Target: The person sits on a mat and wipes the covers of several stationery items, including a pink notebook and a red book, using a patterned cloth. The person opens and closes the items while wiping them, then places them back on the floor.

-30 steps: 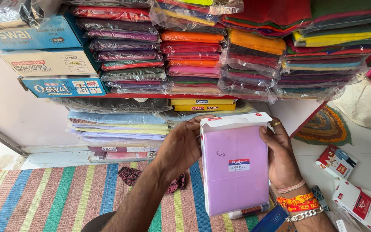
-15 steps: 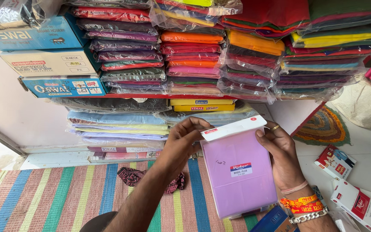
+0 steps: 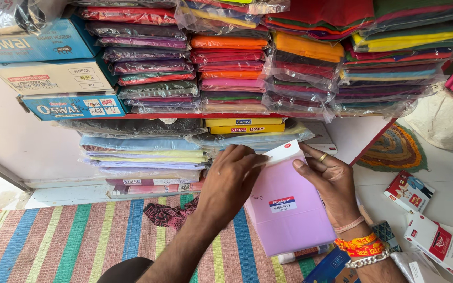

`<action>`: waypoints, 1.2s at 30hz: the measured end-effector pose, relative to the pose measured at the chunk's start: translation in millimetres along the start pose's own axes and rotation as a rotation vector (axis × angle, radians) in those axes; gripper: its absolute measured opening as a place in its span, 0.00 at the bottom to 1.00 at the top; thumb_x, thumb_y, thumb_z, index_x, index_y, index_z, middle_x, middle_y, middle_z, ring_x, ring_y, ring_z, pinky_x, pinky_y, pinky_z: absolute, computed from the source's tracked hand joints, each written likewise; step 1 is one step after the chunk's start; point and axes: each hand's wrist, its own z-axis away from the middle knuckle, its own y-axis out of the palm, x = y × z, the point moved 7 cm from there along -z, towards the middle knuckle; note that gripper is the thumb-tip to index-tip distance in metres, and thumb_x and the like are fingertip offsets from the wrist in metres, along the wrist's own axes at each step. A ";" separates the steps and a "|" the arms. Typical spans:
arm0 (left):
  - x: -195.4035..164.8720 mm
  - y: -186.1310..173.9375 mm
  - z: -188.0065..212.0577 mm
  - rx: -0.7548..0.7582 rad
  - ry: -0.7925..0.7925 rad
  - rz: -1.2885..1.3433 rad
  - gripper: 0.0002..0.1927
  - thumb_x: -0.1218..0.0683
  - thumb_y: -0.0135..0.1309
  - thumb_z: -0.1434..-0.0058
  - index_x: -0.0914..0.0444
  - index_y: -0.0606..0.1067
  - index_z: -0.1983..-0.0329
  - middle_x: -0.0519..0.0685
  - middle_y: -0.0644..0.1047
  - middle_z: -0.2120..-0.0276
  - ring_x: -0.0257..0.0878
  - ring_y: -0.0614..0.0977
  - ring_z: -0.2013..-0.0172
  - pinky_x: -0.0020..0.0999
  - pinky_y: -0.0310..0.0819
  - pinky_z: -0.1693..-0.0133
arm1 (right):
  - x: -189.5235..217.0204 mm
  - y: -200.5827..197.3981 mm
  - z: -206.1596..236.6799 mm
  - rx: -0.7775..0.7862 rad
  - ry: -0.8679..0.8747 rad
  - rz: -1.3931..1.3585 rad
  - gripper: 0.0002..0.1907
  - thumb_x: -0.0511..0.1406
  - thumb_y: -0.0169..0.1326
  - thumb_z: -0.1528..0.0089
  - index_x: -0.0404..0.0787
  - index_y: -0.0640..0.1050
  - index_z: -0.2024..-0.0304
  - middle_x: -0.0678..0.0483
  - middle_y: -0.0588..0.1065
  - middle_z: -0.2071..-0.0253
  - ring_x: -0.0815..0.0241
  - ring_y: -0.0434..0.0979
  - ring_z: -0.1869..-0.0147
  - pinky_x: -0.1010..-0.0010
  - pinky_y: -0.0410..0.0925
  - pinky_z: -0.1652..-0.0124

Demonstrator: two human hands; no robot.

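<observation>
Head view shows crammed shelves of slippery plastic-wrapped folded fabrics over a striped woven mat; tugged carelessly, those glossy stacks could slide. Held above the mat, a flat, smooth lilac packet sits between both hands: right hand fingers clasp its edge, while left hand fingers pinch its thin white flap, which might tear.

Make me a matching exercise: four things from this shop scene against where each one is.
Things:
1. pink packet
2. ring
3. yellow boxes
4. striped mat

Places:
A. on the floor under the arms
B. on the shelf under the red edge
C. between both hands
D. on a right-hand finger

Pairs: 1-C, 2-D, 3-B, 4-A. The left hand and right hand both grip the packet near its top.
</observation>
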 end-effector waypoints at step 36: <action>-17.0 21.8 10.3 -0.012 0.263 -0.192 0.16 0.60 0.60 0.42 0.59 0.82 0.49 0.51 0.77 0.50 0.46 0.76 0.47 0.45 0.74 0.49 | -49.6 -36.8 -7.9 0.218 0.312 -0.296 0.37 0.39 0.68 0.47 0.39 0.71 0.38 0.52 0.77 0.45 0.59 0.76 0.40 0.61 0.69 0.42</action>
